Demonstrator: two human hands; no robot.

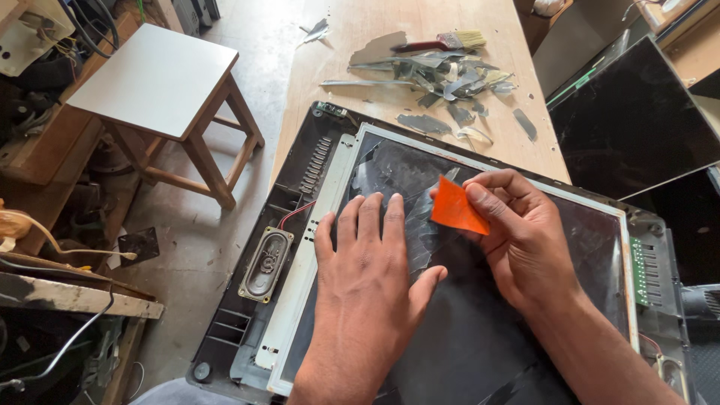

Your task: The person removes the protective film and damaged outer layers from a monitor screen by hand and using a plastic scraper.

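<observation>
Left hand (370, 259) lies flat, fingers apart, on the monitor panel (480, 337); right hand (517, 232) pinches an orange scraper (455, 211) against its film.

One view only, from the person's head, looking steeply down and forward along the worktop (420, 45). It sits close: both forearms rise from the bottom edge, and the hands fill the centre over the opened screen panel (480, 330). The far end of the worktop runs out at the top, with floor and a stool (157, 75) to the left.
</observation>
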